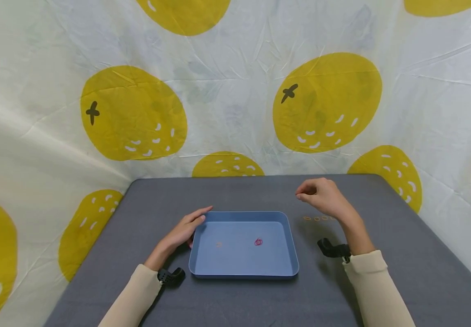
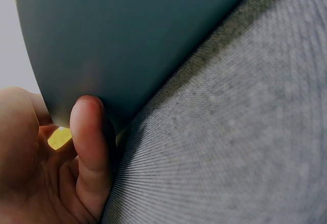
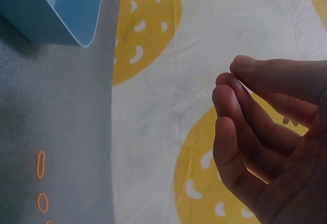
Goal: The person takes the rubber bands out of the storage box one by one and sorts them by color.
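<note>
My left hand [image 1: 181,230] grips the back-left corner of a shallow blue tray [image 1: 243,275], the thumb over the rim. In the left wrist view, a fingertip [image 2: 88,104] presses the outside of the tray wall. Inside the tray lie a small bundle of pinkish-red rubber bands [image 1: 258,242] and a pale orange rubber band [image 1: 218,244]. My right hand [image 1: 323,196] hovers above the table, right of the tray, its fingers loosely bent with nothing visible between them. Below it, several orange rubber bands [image 1: 307,218] lie in a row; the right wrist view shows one [image 3: 41,165] upright in frame.
The grey cloth-covered table [image 1: 235,304] runs back to a light curtain [image 1: 231,113] printed with yellow fruit. A black camera strap is worn on each wrist, the right one [image 1: 333,249] close over the table.
</note>
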